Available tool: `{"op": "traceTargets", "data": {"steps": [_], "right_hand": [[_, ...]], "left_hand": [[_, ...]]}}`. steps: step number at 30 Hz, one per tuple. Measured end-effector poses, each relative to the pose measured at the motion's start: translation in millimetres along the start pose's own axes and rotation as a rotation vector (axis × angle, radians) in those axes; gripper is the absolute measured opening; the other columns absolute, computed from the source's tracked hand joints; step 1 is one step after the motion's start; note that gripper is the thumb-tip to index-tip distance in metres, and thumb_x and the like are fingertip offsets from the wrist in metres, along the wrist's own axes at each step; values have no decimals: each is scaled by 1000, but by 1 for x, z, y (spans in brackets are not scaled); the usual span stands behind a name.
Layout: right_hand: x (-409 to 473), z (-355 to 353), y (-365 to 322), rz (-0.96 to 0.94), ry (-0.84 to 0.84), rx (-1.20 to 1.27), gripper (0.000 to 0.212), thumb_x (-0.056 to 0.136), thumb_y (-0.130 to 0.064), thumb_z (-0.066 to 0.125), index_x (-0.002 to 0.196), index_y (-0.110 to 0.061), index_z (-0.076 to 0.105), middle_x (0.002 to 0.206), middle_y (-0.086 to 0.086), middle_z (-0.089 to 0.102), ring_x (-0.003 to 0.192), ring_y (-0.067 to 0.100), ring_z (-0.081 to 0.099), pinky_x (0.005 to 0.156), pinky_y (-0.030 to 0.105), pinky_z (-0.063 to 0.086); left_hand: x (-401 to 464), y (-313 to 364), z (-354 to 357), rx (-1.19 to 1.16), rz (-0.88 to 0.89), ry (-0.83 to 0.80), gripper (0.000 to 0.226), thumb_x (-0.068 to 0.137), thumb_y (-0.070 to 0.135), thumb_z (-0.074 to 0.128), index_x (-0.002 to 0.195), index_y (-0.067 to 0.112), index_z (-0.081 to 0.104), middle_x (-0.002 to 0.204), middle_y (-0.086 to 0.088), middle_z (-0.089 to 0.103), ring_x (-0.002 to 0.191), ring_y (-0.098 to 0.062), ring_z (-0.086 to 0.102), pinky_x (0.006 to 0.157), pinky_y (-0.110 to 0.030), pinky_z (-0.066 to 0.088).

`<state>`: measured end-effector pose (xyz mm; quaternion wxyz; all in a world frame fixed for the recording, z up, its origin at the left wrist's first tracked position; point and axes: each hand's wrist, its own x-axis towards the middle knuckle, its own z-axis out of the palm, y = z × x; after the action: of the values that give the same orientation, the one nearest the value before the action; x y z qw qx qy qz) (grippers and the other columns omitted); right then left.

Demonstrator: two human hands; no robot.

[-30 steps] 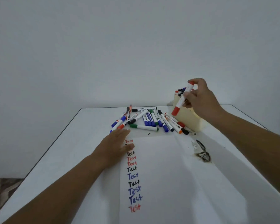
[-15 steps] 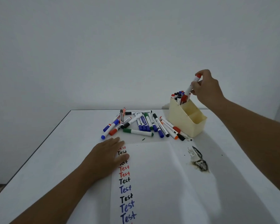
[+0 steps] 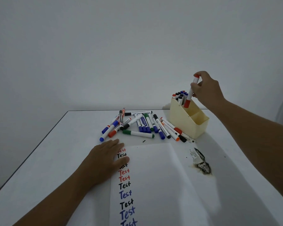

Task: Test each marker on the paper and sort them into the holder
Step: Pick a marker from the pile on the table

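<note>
Cream holder (image 3: 185, 126), red-capped white marker (image 3: 190, 93); white paper (image 3: 162, 185), red, black, blue lettering (image 3: 124, 185)

The paper (image 3: 153, 185) lies on the table (image 3: 55, 160), nearest the viewer. Behind it sprawls the pile of markers (image 3: 142, 126); the holder (image 3: 189, 123) stands just right of the pile, markers upright in its rear compartment. A smudge (image 3: 201, 165) lies right of the paper.

One holder (image 3: 183, 124), one paper (image 3: 153, 185), two hands, left (image 3: 103, 158), right (image 3: 206, 88).
</note>
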<state>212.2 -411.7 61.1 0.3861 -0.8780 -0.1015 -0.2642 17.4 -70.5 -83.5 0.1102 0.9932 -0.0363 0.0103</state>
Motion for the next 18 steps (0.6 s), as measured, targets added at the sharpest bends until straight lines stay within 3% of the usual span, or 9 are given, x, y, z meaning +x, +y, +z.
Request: {"op": "traceTargets", "data": {"steps": [6, 12, 14, 17, 18], "right_hand": [[-19, 11, 11, 96, -214, 27, 31, 91, -17, 70, 118, -29, 63, 100, 5, 70, 81, 16, 73, 75, 30, 62], [-33, 23, 24, 132, -302, -116, 32, 98, -23, 60, 128, -31, 64, 103, 0, 70, 86, 19, 71, 91, 38, 56], [-35, 22, 24, 109, -291, -174, 34, 99, -25, 58, 133, -30, 61, 112, 1, 68, 90, 17, 66, 84, 31, 52], [-37, 18, 17, 101, -273, -249, 41, 100, -21, 55, 141, -24, 55, 108, 1, 62, 77, 13, 58, 65, 25, 43], [-38, 17, 14, 70, -249, -281, 42, 100, -20, 54, 142, -22, 52, 108, 4, 63, 78, 15, 59, 65, 26, 44]], "left_hand": [[2, -1, 1, 18, -2, -6, 97, 72, 87, 15, 153, 36, 27, 161, 14, 24, 147, -6, 23, 119, -34, 22], [1, -2, 2, 7, -7, -8, 96, 72, 88, 16, 153, 37, 27, 161, 14, 24, 147, -6, 22, 119, -33, 20], [2, -3, 3, 5, -9, -10, 95, 73, 88, 18, 153, 37, 27, 161, 15, 24, 147, -5, 22, 118, -33, 21], [2, -2, 2, 4, -13, -12, 98, 71, 89, 16, 153, 37, 27, 161, 14, 24, 147, -6, 23, 118, -34, 21], [2, -1, 1, 4, -13, -12, 101, 69, 90, 13, 153, 37, 27, 161, 14, 24, 147, -6, 23, 118, -34, 22]]}}
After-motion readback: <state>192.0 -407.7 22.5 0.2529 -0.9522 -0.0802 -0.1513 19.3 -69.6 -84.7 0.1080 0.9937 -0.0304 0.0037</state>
